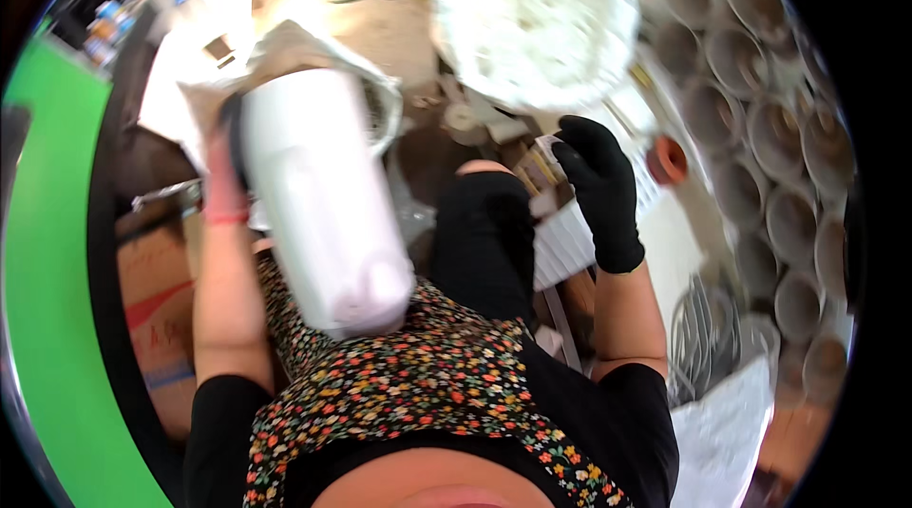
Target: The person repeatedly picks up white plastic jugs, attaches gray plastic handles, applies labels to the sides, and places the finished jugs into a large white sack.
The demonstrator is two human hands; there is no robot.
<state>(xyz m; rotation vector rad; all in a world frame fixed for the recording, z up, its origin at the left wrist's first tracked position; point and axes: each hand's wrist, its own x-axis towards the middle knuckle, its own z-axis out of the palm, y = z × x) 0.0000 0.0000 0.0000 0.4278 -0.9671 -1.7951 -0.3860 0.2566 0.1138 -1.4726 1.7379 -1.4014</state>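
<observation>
A large white cylinder (318, 194), smeared by motion, lies slanted in front of my body. My left hand (223, 171) is at its left side near the far end, closed on it; most of the fingers are blurred or hidden. What kind of thing the cylinder is, I cannot make out. Away to the right, my right hand (600, 190) wears a black glove. Its fingers are loosely bent and apart, with nothing visible in them. It hovers near white panels and a small orange-red ring-shaped piece (667, 160).
A wide tub lined with white plastic (537, 28) stands ahead, holding whitish material. An opened bag (380, 90) is behind the cylinder. Stacked grey tubes (774, 137) line the right side. At left are a green surface (47, 251) and cardboard boxes (157, 294).
</observation>
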